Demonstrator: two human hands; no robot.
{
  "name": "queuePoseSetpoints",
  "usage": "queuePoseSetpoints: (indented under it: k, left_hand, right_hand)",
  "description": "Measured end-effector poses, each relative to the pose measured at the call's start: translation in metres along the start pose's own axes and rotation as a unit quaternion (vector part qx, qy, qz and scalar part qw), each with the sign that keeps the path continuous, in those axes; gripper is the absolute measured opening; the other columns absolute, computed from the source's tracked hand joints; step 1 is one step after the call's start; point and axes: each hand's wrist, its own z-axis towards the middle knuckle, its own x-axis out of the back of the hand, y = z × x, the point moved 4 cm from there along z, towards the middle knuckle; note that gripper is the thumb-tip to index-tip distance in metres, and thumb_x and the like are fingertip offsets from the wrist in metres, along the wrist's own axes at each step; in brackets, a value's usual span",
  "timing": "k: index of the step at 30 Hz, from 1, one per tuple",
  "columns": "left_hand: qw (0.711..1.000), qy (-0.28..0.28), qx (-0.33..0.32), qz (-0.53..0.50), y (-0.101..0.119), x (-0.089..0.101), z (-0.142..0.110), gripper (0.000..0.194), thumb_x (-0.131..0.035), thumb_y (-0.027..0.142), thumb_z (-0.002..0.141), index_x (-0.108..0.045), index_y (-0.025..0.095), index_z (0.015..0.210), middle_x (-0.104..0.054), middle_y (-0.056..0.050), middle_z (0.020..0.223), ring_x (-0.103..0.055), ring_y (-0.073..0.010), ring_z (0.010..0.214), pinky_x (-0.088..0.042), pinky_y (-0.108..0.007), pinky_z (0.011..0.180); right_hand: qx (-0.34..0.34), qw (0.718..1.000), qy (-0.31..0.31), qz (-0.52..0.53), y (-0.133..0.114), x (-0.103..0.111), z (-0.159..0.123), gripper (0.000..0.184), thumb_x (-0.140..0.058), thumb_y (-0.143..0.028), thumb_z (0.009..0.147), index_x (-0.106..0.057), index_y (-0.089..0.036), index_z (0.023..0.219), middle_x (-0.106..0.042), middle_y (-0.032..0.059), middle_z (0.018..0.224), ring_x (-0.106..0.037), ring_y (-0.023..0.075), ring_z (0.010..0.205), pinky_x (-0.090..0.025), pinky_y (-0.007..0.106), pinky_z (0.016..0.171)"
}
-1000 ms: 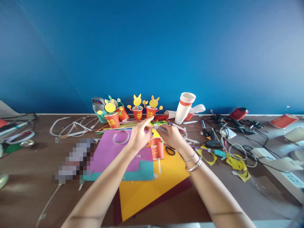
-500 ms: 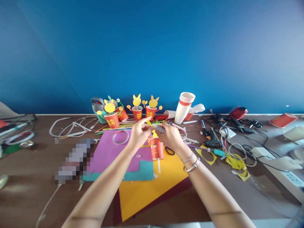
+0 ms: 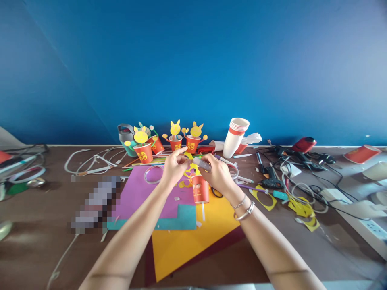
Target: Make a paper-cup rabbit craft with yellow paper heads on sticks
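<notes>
At the middle of the brown, flat worktop (image 3: 45, 209), before a plain blue wall (image 3: 193, 72): our right hand (image 3: 220, 173) has its grip closed round a translucent grey cylindrical tube (image 3: 202, 164), free end pointing left, just beyond a red printed paper cup (image 3: 200, 190) on an orange-yellow paper sheet (image 3: 193, 249). Our left hand (image 3: 173, 170) sits beside a small yellow paper cutout (image 3: 188, 155), thumb and fingers curved; whether that grip pinches the cutout, we cannot tell

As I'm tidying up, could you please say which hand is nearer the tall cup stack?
Right: the right hand is in front of the cup stack, slightly left; the left hand is farther left.
</notes>
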Motion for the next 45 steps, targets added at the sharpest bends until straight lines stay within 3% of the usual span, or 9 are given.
queuePoseSetpoints:
  k: [18, 32, 37, 40, 45]
  left_hand:
    - [0.997, 0.027, 0.045, -0.053, -0.004, -0.006, -0.002, 0.060, -0.074, 0.021, 0.059, -0.048, 0.015, 0.113, -0.067, 0.002, 0.062, -0.065, -0.0154, 0.057, -0.043, -0.023, 0.053]
    - [0.986, 0.013, 0.093, -0.138, -0.011, -0.003, 0.002, 0.071, -0.085, 0.026, 0.048, -0.052, 0.013, 0.109, -0.067, 0.002, 0.064, -0.064, -0.0143, 0.061, -0.045, -0.024, 0.061]
    - [0.976, -0.009, 0.118, -0.184, -0.011, -0.004, 0.001, 0.067, -0.084, 0.022, 0.048, -0.053, 0.013, 0.107, -0.071, -0.003, 0.070, -0.068, -0.0169, 0.067, -0.048, -0.026, 0.065]
    - [0.980, 0.011, 0.104, -0.172, -0.012, 0.001, 0.005, 0.064, -0.083, 0.020, 0.049, -0.054, 0.014, 0.106, -0.071, -0.003, 0.070, -0.068, -0.0173, 0.067, -0.048, -0.026, 0.064]
    - [0.986, 0.035, 0.078, -0.142, -0.017, 0.005, 0.009, 0.063, -0.083, 0.020, 0.051, -0.053, 0.015, 0.106, -0.070, -0.002, 0.071, -0.069, -0.0174, 0.067, -0.050, -0.026, 0.063]
  right_hand:
    - [-0.003, 0.999, 0.020, -0.035, -0.004, -0.003, -0.002, 0.012, -0.055, -0.020, 0.082, -0.054, -0.021, 0.093, -0.069, 0.0057, 0.087, -0.065, 0.0211, 0.078, -0.038, 0.026, 0.061]
    - [0.010, 0.996, 0.020, -0.081, -0.008, 0.000, -0.002, 0.018, -0.053, -0.017, 0.081, -0.056, -0.021, 0.098, -0.069, 0.0062, 0.098, -0.065, 0.0213, 0.084, -0.037, 0.026, 0.059]
    - [0.006, 0.994, 0.008, -0.112, -0.005, 0.001, -0.002, 0.017, -0.050, -0.016, 0.082, -0.057, -0.021, 0.097, -0.069, 0.0057, 0.097, -0.064, 0.0195, 0.082, -0.035, 0.024, 0.057]
    - [-0.023, 0.996, 0.035, -0.073, 0.003, 0.004, 0.001, 0.016, -0.053, -0.019, 0.081, -0.058, -0.021, 0.097, -0.069, 0.0049, 0.094, -0.064, 0.0195, 0.079, -0.038, 0.025, 0.060]
    - [-0.051, 0.993, 0.040, 0.099, 0.012, 0.004, 0.005, 0.019, -0.061, -0.028, 0.078, -0.058, -0.021, 0.095, -0.070, 0.0028, 0.090, -0.064, 0.0183, 0.078, -0.044, 0.025, 0.068]
